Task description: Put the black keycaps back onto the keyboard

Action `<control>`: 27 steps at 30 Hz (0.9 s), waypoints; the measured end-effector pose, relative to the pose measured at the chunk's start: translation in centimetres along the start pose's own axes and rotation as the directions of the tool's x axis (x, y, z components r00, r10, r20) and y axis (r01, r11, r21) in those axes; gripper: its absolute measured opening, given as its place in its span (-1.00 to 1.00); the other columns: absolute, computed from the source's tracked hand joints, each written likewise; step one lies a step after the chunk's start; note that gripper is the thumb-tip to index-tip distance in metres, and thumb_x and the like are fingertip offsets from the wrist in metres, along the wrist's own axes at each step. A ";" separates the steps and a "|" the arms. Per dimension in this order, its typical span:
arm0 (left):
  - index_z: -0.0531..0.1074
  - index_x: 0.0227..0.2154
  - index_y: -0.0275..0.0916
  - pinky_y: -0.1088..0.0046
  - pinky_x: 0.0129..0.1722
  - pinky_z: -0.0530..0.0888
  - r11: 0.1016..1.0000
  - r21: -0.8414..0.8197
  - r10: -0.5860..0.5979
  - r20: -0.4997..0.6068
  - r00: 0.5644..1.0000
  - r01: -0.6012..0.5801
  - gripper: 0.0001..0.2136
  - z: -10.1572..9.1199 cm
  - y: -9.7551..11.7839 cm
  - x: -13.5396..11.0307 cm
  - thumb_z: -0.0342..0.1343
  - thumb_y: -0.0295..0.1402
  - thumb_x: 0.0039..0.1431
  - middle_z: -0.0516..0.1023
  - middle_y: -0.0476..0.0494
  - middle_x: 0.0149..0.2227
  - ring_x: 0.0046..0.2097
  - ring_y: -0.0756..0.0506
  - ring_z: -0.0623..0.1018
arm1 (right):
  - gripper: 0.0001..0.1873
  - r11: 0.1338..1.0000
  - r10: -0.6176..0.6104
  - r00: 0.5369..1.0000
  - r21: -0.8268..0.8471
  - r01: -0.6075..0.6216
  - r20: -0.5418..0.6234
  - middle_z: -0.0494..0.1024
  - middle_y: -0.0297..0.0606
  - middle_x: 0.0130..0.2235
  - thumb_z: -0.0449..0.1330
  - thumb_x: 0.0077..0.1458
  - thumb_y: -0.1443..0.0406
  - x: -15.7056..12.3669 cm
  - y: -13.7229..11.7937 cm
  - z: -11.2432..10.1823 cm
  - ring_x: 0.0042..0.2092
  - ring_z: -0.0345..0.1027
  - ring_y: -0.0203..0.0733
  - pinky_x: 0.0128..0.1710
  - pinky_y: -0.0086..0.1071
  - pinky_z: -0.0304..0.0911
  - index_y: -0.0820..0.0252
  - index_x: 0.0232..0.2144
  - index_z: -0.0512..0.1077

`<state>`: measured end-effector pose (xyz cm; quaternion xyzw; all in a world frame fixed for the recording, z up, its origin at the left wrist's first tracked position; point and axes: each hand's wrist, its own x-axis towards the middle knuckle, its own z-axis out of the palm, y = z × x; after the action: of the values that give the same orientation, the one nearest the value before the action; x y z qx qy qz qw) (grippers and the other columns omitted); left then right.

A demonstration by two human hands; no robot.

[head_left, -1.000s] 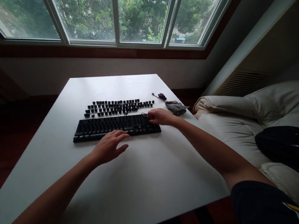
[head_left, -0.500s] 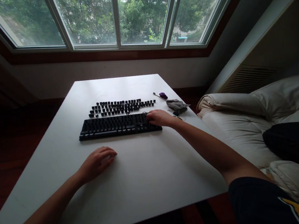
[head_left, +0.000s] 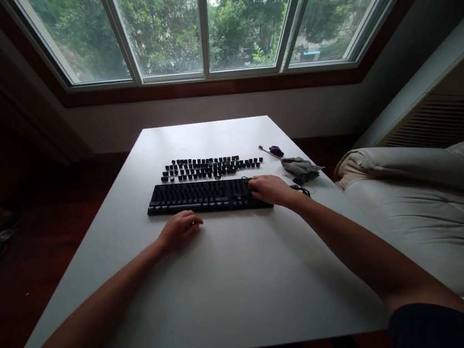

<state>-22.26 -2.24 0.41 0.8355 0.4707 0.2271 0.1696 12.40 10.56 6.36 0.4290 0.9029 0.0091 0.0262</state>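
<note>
A black keyboard lies across the middle of a white table. Behind it, several loose black keycaps are laid out in rows. My right hand rests on the keyboard's right end with its fingers curled down over the keys; what it grips, if anything, is hidden. My left hand lies on the table just in front of the keyboard, fingers loosely curled, holding nothing that I can see.
A small brush with a purple head, a crumpled grey cloth and a thin black wire tool lie at the table's right. A cream sofa stands to the right. Windows fill the far wall.
My left hand drew back off the keyboard, then came forward again to rest near its front edge. My right hand stayed on the keyboard's right end. The view swung left.
</note>
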 end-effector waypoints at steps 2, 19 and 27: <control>0.55 -0.18 -0.14 0.37 -0.14 0.43 0.999 0.045 0.029 -0.066 0.997 -0.026 -0.81 0.2 -0.5 0.6 0.02 -0.38 0.34 0.55 -0.11 -0.19 -0.16 -0.10 0.51 | -0.83 1.000 0.003 1.000 -0.017 -0.003 0.000 0.59 -0.17 -0.11 0.15 0.22 0.26 0.1 -0.2 -0.1 -0.17 0.46 -0.13 -0.31 -0.38 0.12 0.16 -0.22 0.53; 0.50 -0.07 -0.17 0.17 -0.02 0.38 0.924 0.383 0.120 -0.317 0.941 0.011 -0.80 2.0 -1.0 7.5 0.04 -0.34 0.32 0.52 -0.20 -0.05 -0.01 -0.22 0.46 | -0.79 0.997 -0.012 1.000 -0.080 0.013 0.017 0.59 -0.15 -0.06 0.10 0.26 0.31 0.1 -0.2 0.3 -0.16 0.49 -0.10 -0.29 -0.39 0.17 0.16 -0.17 0.53; 0.48 -0.04 -0.16 0.15 -0.03 0.37 0.917 0.397 0.075 -0.276 0.958 0.042 -0.74 2.5 -0.9 6.9 0.03 -0.20 0.35 0.53 -0.21 -0.06 -0.04 -0.24 0.47 | -0.85 0.996 -0.066 0.994 -0.047 0.070 0.084 0.62 -0.15 -0.08 0.17 0.21 0.35 1.2 0.1 -0.4 -0.09 0.48 -0.09 -0.25 -0.41 0.20 0.15 -0.23 0.55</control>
<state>-18.44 3.98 -0.58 0.8148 0.5194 0.2458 -0.0761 11.72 11.56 6.68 0.3973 0.9146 0.0129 0.0744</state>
